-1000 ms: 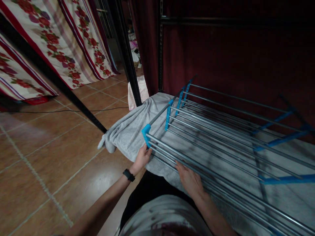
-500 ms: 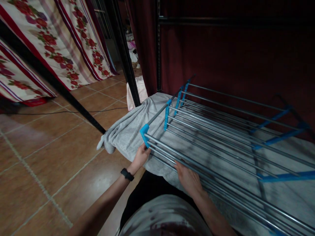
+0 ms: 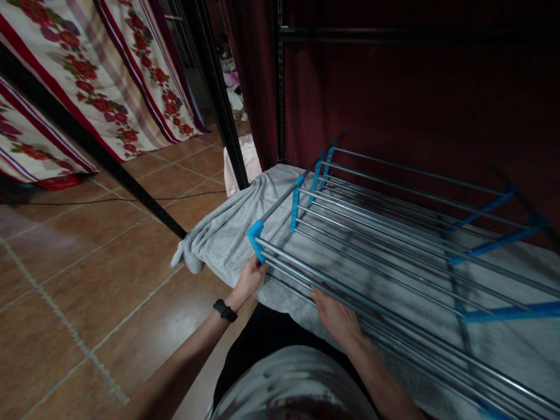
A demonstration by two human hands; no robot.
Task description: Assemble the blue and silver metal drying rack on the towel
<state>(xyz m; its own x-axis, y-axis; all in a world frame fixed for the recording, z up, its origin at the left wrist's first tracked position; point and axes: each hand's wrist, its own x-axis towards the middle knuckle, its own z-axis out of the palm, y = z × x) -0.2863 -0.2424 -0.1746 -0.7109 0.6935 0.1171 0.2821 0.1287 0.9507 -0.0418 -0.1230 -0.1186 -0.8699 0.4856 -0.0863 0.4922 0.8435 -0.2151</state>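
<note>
A rack of grey metal rods with blue plastic joints, the drying rack (image 3: 294,208), lies across a grey blanket (image 3: 227,224). My left hand (image 3: 251,276), with a black band on its wrist, is closed on the rack's near left corner, just under the blue corner piece (image 3: 255,239). Farther right, my right hand (image 3: 335,312) grips the front rods from below, its fingertips partly hidden behind them. The rack's right part has blue angled bars (image 3: 511,314).
Black metal posts (image 3: 221,96) rise at the blanket's left end, and a slanted black bar (image 3: 100,149) crosses the left side. Beyond hang floral curtains (image 3: 105,76) over a tiled floor (image 3: 87,280) with a thin cable. A dark red curtain (image 3: 394,99) stands behind the rack.
Almost nothing differs. The rack's left corner and my left hand appear very slightly farther left; both hands keep their hold.
</note>
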